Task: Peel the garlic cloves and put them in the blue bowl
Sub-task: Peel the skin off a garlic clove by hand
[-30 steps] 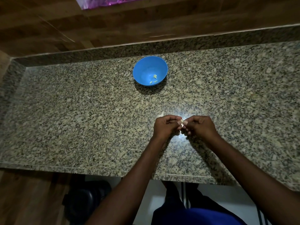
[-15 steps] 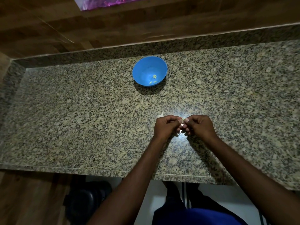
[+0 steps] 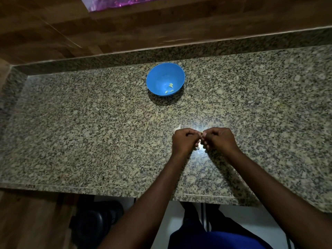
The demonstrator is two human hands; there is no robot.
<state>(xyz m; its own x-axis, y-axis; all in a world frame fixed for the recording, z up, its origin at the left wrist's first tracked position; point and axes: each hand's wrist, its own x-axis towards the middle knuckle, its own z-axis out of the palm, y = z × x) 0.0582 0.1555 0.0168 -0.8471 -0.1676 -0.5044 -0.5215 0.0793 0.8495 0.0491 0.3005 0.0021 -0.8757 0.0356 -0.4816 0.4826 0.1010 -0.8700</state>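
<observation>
Starting at the far left of my feed, there's warm wood-grain paneling [image 3: 27, 33] running across the top, plus more wood at lower left, where a dark rounded thing [image 3: 95, 223] sits on the floor; it's too dim for me to say what it is. A shiny crinkly purple plastic sheet [image 3: 115, 2] pokes in at the top edge.

The speckled granite counter [image 3: 71, 132] fills the middle of the frame. It's polished, grey-beige with black flecks, and has a raised lip along the back. Up in the center-top sits the blue bowl [image 3: 158, 76], smooth round plastic by the look of it, with a few small pale yellowish garlic pieces [image 3: 169, 88] lying in its bottom right part.

Lower center, just left of the hands, a thin whitish papery flake [image 3: 178, 127] lies on the stone. The left hand [image 3: 184, 141] is curled tight, fingertips pinching a tiny garlic clove [image 3: 201, 134], which is barely visible as a pale sliver. The right hand [image 3: 220, 140] meets it knuckle to knuckle, fingers also curled and pinching that same clove. Both are held low over a glossy glare spot on the granite, well apart from the bowl.

Bottom right of center, blue fabric [image 3: 215, 239] shows below the counter edge.
</observation>
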